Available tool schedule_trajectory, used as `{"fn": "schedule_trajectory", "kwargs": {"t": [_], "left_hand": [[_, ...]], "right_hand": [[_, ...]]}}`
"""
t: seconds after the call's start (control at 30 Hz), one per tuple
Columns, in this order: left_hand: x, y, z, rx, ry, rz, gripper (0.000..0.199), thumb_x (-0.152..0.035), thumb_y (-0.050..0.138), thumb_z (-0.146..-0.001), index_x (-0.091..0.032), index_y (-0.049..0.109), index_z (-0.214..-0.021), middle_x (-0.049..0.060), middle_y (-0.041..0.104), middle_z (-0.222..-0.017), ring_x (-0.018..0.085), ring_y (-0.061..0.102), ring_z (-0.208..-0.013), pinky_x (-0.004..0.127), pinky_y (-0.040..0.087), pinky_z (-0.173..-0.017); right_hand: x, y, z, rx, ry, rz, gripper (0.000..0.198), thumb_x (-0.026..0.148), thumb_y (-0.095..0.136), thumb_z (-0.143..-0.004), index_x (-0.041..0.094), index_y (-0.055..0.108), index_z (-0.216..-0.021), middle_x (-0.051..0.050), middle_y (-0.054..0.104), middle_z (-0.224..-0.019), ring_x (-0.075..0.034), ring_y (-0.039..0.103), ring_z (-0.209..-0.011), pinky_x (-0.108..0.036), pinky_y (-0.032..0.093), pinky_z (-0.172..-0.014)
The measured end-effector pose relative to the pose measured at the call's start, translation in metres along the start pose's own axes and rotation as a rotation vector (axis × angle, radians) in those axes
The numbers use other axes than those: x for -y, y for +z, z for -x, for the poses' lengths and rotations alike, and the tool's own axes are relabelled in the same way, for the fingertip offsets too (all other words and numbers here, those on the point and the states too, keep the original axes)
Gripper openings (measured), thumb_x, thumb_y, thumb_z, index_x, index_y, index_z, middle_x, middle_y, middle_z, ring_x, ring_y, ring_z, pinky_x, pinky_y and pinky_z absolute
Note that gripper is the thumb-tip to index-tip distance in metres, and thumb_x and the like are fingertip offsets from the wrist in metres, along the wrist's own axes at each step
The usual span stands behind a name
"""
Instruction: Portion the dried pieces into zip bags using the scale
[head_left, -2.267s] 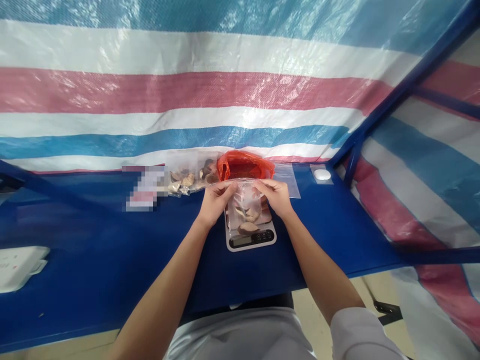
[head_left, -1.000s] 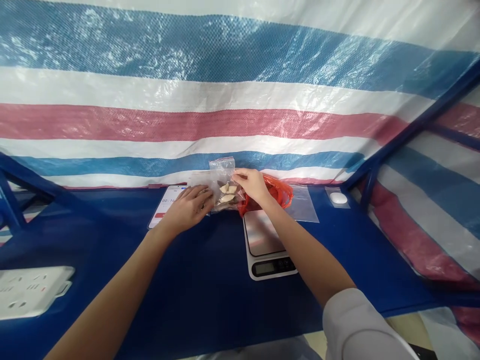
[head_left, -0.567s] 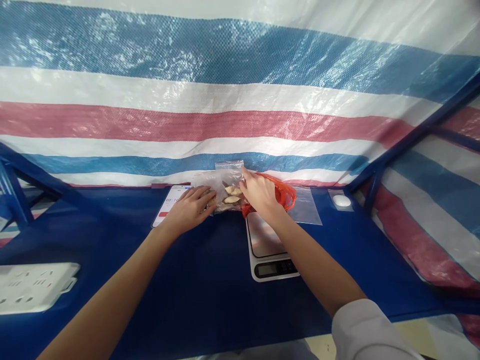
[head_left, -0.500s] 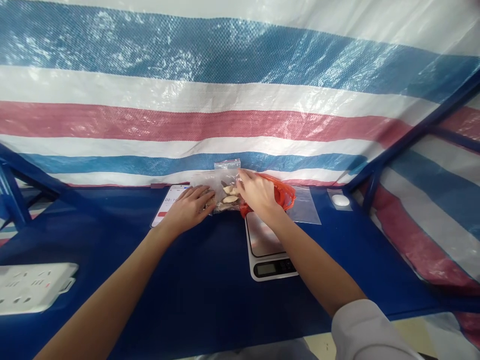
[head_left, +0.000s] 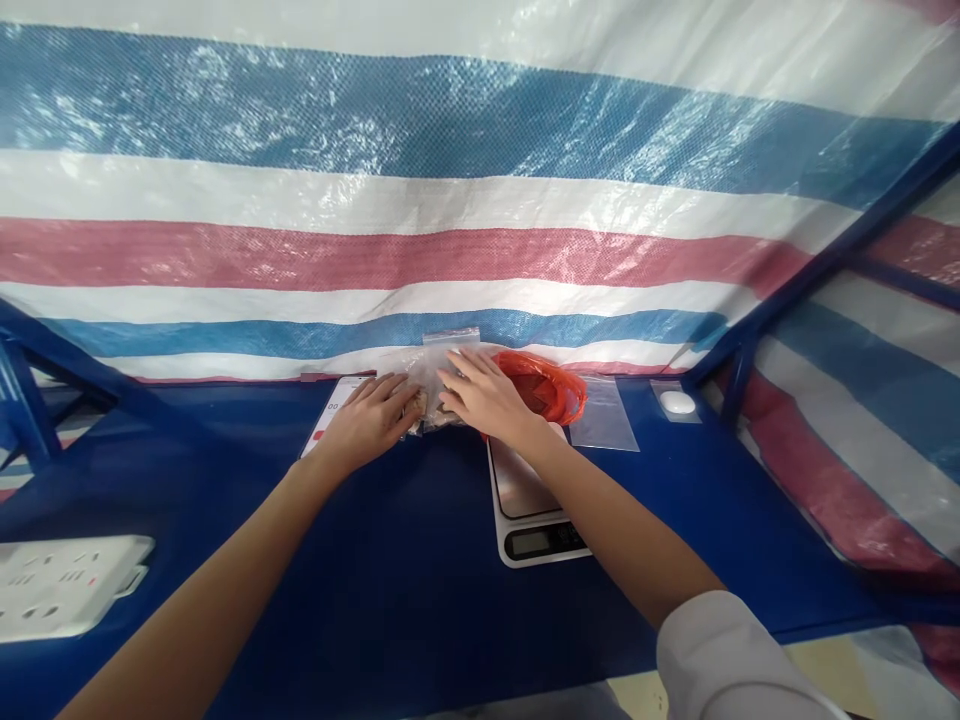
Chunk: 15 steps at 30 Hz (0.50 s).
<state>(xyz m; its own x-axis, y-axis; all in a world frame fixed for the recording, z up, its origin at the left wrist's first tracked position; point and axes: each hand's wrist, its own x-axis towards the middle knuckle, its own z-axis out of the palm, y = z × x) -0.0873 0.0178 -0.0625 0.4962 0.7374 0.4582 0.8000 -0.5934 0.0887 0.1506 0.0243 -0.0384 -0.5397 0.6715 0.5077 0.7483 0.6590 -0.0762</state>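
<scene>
A clear zip bag [head_left: 441, 352] with pale and brown dried pieces in its lower part stands against the striped sheet. My right hand [head_left: 484, 395] lies across its front with fingers stretched out and covers most of the contents. To the left, my left hand [head_left: 373, 412] rests with spread fingers on what looks like another clear bag [head_left: 411, 368] of similar pieces, largely hidden. A phone [head_left: 328, 418] with a timer on its screen lies partly under the left hand. Behind my right wrist sits an open red plastic bag [head_left: 551, 385] with brownish contents, near a white kitchen scale [head_left: 517, 490].
A flat clear zip bag [head_left: 606, 415] lies right of the red bag. Farther right, a white oval object [head_left: 677, 402] rests on a small clear packet. A white power strip [head_left: 71, 585] is at the left. Blue metal bars [head_left: 750, 330] frame the blue table's right side.
My right hand has moved slightly left and down from the zip bag's upper edge onto its front, covering the pale pieces. My left hand stays nearly in place. The view has tilted slightly.
</scene>
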Motion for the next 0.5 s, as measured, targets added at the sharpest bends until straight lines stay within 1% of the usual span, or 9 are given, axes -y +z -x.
{"fn": "schedule_trajectory", "kwargs": {"t": [0.07, 0.13, 0.27, 0.37, 0.5], "left_hand": [[0.001, -0.001, -0.001, -0.002, 0.009, -0.002, 0.047, -0.049, 0.041, -0.101, -0.02, 0.07, -0.123, 0.017, 0.068, -0.133, 0.034, 0.061, -0.129, 0.055, 0.041, -0.115], [0.001, -0.002, -0.001, -0.002, 0.001, 0.0, 0.046, -0.049, 0.041, -0.101, -0.02, 0.07, -0.124, 0.016, 0.068, -0.132, 0.034, 0.061, -0.128, 0.055, 0.042, -0.115], [-0.001, -0.002, -0.001, -0.002, -0.031, 0.01, 0.049, -0.051, 0.041, -0.101, -0.02, 0.066, -0.128, 0.016, 0.064, -0.14, 0.035, 0.058, -0.132, 0.056, 0.039, -0.116], [-0.002, 0.002, -0.001, 0.007, -0.041, 0.039, 0.052, -0.052, 0.039, -0.102, -0.019, 0.061, -0.134, 0.017, 0.06, -0.145, 0.034, 0.053, -0.138, 0.056, 0.036, -0.119], [-0.001, 0.012, -0.001, -0.003, -0.069, 0.088, 0.051, -0.049, 0.038, -0.102, -0.019, 0.057, -0.139, 0.016, 0.058, -0.147, 0.034, 0.05, -0.141, 0.058, 0.036, -0.119]], "right_hand": [[0.002, 0.008, 0.001, 0.016, -0.01, -0.024, 0.043, 0.036, 0.045, -0.105, 0.013, 0.067, -0.134, -0.016, 0.058, -0.149, -0.031, 0.049, -0.142, -0.047, 0.035, -0.122], [0.003, 0.013, 0.002, 0.033, 0.008, -0.051, 0.045, 0.039, 0.046, -0.105, 0.013, 0.064, -0.137, -0.017, 0.058, -0.148, -0.03, 0.052, -0.14, -0.046, 0.037, -0.121], [0.005, 0.012, 0.005, 0.047, 0.043, -0.089, 0.047, 0.04, 0.046, -0.105, 0.013, 0.062, -0.14, -0.017, 0.055, -0.151, -0.03, 0.052, -0.14, -0.043, 0.042, -0.119], [0.008, 0.012, 0.005, 0.038, 0.045, -0.115, 0.047, 0.04, 0.044, -0.105, 0.014, 0.062, -0.14, -0.016, 0.052, -0.154, -0.029, 0.051, -0.141, -0.042, 0.041, -0.119], [0.012, 0.019, 0.005, 0.064, 0.074, -0.135, 0.046, 0.042, 0.046, -0.105, 0.015, 0.062, -0.139, -0.017, 0.054, -0.152, -0.03, 0.051, -0.141, -0.045, 0.044, -0.117]]}}
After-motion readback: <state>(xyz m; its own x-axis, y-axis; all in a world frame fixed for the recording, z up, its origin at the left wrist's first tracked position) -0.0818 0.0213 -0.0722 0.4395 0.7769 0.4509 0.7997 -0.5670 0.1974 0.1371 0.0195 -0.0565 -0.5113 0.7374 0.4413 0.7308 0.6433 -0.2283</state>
